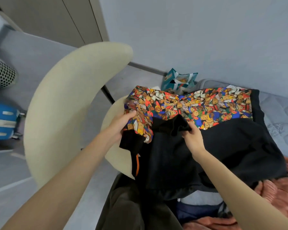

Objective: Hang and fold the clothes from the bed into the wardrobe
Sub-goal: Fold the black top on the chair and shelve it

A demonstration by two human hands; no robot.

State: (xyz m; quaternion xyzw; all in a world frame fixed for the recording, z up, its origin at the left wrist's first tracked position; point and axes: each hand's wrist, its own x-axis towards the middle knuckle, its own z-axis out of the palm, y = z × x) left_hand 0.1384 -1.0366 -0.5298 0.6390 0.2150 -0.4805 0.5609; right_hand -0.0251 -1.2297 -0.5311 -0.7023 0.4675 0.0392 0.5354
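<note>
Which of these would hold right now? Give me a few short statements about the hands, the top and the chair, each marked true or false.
1. Both hands hold the top. True: the left hand and the right hand each grip it.
2. The right hand grips the printed sleeve. False: it pinches the black collar; the left hand holds the printed sleeve.
3. A cream chair stands to the left of the top. True.
4. The top is plain black all over. False: a teddy-bear print runs across its far part.
</note>
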